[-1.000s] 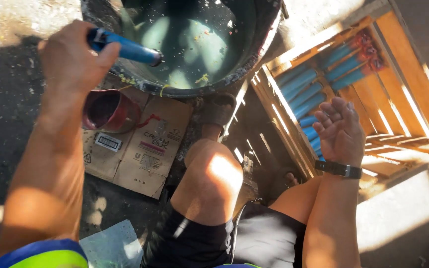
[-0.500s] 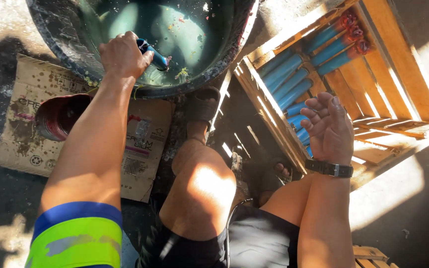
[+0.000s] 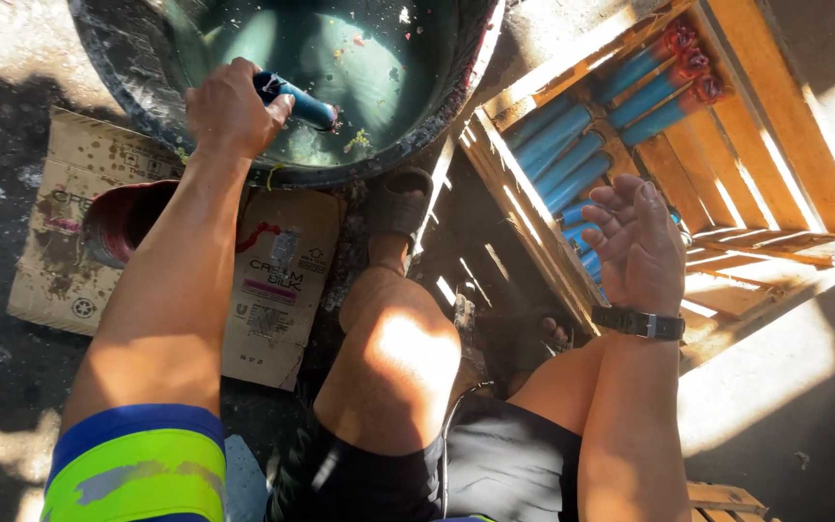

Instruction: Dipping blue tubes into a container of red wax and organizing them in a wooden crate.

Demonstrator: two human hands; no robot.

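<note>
Over the rim of the dark round basin (image 3: 437,126), at the top of my view, the left hand (image 3: 229,108) is clenched around a blue tube (image 3: 300,101), whose free end points right and slightly down toward the greenish liquid inside. I can see bits of pale and red debris floating on that liquid. Below the left forearm lies a flattened cardboard sheet (image 3: 273,300), stained and spotted, and a dark red cup (image 3: 123,220) sits on it, partly hidden behind the arm. The right hand (image 3: 636,242) hangs well apart from the basin, palm up with the fingers loosely curled and nothing in it; a black wristband (image 3: 642,322) circles the wrist. That hand hovers over a wooden crate (image 3: 775,126), where more blue tubes (image 3: 562,159) lie side by side in a slanted row, and three others with red ends (image 3: 664,82) rest in the upper compartment. Between the arms I see bare knees, black shorts, and a foot in a brown sandal (image 3: 396,205) set just beside the basin's edge. Strong sunlight falls across the crate and the ground at right.
</note>
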